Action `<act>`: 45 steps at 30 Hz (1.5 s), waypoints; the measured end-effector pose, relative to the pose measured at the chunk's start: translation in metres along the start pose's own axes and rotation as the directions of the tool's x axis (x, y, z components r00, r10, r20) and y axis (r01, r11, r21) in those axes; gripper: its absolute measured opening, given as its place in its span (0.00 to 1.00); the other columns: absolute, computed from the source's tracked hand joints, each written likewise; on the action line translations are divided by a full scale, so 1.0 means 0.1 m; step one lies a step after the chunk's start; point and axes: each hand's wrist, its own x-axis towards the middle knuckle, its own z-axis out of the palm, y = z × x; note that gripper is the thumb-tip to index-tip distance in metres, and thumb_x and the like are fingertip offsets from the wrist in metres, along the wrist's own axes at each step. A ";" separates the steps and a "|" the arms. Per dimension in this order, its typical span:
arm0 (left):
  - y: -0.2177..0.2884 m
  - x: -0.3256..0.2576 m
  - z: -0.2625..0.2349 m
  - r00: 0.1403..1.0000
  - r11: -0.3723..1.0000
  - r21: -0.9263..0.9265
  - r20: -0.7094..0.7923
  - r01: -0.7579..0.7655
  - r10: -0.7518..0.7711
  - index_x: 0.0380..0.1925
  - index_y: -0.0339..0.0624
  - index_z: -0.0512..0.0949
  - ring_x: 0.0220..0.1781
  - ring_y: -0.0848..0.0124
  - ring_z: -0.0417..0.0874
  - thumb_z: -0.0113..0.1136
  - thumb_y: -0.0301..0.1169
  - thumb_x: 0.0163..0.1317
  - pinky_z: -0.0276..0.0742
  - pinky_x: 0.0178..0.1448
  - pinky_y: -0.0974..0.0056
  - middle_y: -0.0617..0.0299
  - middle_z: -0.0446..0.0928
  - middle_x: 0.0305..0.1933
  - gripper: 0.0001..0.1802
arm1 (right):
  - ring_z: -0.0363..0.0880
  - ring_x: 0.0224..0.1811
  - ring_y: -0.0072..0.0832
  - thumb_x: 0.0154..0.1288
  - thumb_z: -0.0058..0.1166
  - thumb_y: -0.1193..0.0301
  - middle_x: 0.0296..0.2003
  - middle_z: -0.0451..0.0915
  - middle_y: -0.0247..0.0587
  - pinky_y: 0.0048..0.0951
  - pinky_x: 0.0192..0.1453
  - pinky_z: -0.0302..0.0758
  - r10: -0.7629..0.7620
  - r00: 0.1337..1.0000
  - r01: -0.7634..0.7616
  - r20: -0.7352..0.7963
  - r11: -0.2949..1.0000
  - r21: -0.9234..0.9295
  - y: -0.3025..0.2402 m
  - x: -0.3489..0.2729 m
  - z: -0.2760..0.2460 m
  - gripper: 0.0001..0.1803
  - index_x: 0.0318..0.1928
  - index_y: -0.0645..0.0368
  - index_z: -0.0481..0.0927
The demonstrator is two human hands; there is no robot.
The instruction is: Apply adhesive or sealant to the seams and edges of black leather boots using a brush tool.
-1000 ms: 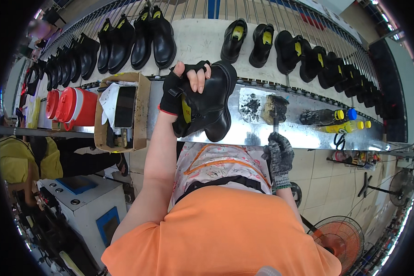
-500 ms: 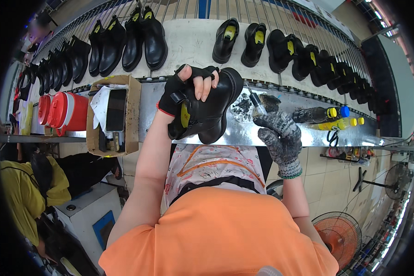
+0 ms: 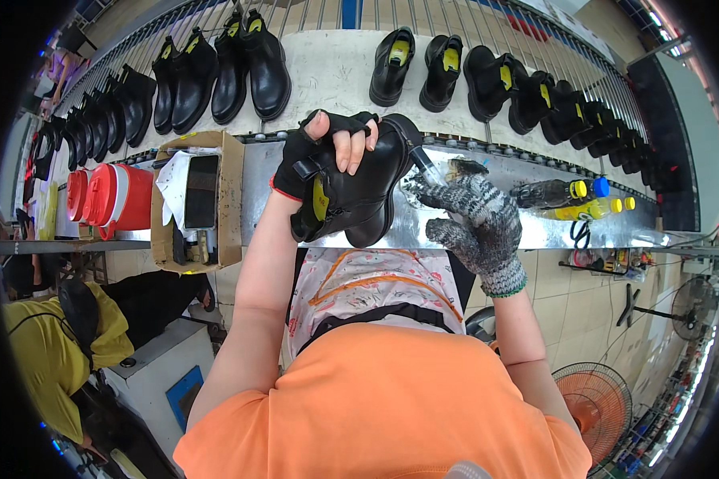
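While the left hand (image 3: pixel 319 156), in a black fingerless glove (image 3: pixel 297 160), clasps a black boot (image 3: pixel 366 185) over the metal bench (image 3: pixel 256 165), the right hand (image 3: pixel 481 223) — in a grey knitted glove (image 3: pixel 497 239) — pinches a slender tool (image 3: pixel 431 171), its dark tip at the boot's outer edge.

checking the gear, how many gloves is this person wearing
2 visible: a black fingerless glove on the left hand and a grey knit glove on the right hand. Any layer underneath would be hidden.
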 end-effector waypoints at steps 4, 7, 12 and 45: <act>0.00 0.00 -0.01 1.000 1.000 0.005 0.011 -0.011 0.011 0.06 0.42 0.71 0.24 0.68 0.68 0.34 0.53 0.67 0.58 0.53 0.62 0.59 0.70 0.12 0.36 | 0.77 0.38 0.39 0.51 0.60 0.51 0.38 0.79 0.41 0.35 0.42 0.72 0.008 0.999 -0.006 0.033 0.999 -0.052 0.02 -0.01 0.00 0.22 0.45 0.45 0.82; -0.01 0.00 -0.01 1.000 1.000 0.007 0.015 -0.016 0.016 0.06 0.42 0.71 0.22 0.69 0.68 0.34 0.53 0.67 0.59 0.53 0.62 0.59 0.70 0.12 0.36 | 0.77 0.39 0.39 0.51 0.60 0.51 0.38 0.79 0.42 0.35 0.42 0.72 -0.028 1.000 0.028 0.000 0.999 -0.020 0.01 -0.01 0.02 0.22 0.45 0.45 0.82; 0.00 0.00 0.01 1.000 1.000 0.002 0.019 -0.018 0.018 0.06 0.42 0.71 0.22 0.69 0.68 0.34 0.52 0.68 0.59 0.52 0.62 0.60 0.70 0.11 0.36 | 0.77 0.36 0.34 0.45 0.63 0.51 0.32 0.79 0.33 0.32 0.42 0.72 -0.056 0.994 0.048 -0.097 0.996 -0.075 -0.01 0.04 0.08 0.22 0.42 0.43 0.84; 0.14 -0.36 -0.92 0.966 0.969 -0.155 -0.206 -0.191 0.158 0.12 0.47 0.71 0.41 0.66 0.65 0.25 0.53 0.70 0.51 0.65 0.62 0.63 0.70 0.19 0.35 | 0.71 0.25 0.27 0.55 0.57 0.60 0.22 0.73 0.28 0.31 0.31 0.66 -0.067 0.987 0.095 -0.149 0.976 0.195 0.51 -0.16 1.45 0.06 0.26 0.43 0.84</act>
